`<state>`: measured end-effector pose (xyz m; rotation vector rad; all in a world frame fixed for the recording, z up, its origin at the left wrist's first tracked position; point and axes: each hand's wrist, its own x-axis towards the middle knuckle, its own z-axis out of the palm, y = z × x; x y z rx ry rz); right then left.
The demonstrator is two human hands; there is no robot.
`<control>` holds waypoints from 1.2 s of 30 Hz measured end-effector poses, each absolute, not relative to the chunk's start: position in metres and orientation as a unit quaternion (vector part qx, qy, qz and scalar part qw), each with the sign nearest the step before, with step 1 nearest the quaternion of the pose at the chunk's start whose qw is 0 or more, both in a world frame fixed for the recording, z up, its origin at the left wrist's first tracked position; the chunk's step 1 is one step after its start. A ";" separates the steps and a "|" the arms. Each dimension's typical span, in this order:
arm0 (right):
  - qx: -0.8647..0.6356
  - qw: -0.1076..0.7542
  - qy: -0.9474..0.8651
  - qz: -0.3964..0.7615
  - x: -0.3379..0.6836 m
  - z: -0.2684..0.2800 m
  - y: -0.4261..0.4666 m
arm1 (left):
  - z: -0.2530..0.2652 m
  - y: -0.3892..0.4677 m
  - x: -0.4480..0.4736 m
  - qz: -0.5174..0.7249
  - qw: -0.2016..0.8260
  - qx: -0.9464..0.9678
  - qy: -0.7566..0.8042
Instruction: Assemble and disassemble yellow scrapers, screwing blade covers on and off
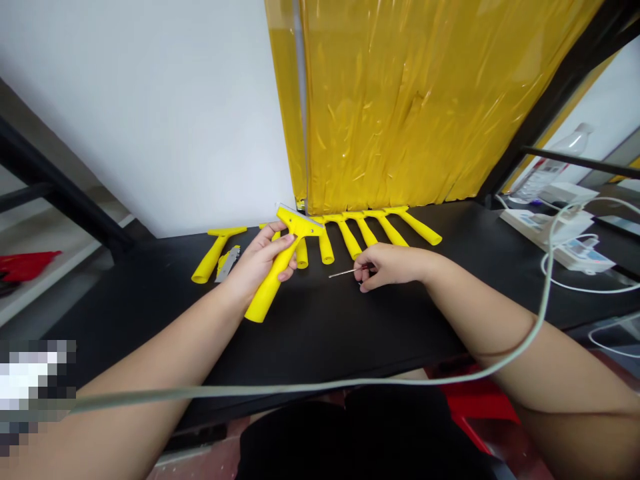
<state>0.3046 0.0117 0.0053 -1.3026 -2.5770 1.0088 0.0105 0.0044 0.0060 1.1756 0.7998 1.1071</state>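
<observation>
My left hand (253, 263) is closed around a yellow scraper (273, 283), its wide head up and its hollow handle slanting down toward me. A thin blade edge and small screws show on that head. To the right, my right hand (393, 265) grips a small screwdriver (341, 273) whose thin metal shaft points left, apart from the scraper; the fingers hide most of its handle. Behind both hands lie several more yellow scrapers (349, 239) in a row. Left of my left hand are another scraper (211, 257) and a small heap of grey blades and yellow pieces (229, 265).
The black table (320, 333) meets a white panel (175, 120) and a yellow plastic curtain (425, 107) at the back. A white cable (350, 385) crosses in front of my forearms. At right stand a plastic bottle (550, 167) and white power strips (555, 240).
</observation>
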 end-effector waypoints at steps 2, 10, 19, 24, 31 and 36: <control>-0.413 0.042 -0.857 0.305 0.302 0.004 0.012 | 0.006 0.004 0.010 0.472 0.629 0.511 0.347; -0.332 0.202 -0.843 0.373 0.301 0.017 0.006 | 0.009 0.001 0.014 0.411 0.659 0.514 0.363; -0.279 0.459 -0.803 0.260 0.270 0.005 0.005 | -0.001 -0.013 0.029 0.238 0.696 0.576 0.358; -0.269 0.435 -0.820 0.255 0.266 0.000 0.005 | 0.002 -0.015 0.030 0.212 0.702 0.587 0.342; -0.284 0.427 -0.757 0.404 0.262 -0.003 0.008 | 0.007 -0.019 0.031 0.208 0.707 0.588 0.334; -0.308 0.408 -0.707 0.488 0.260 -0.003 0.008 | 0.005 -0.018 0.028 0.200 0.718 0.588 0.313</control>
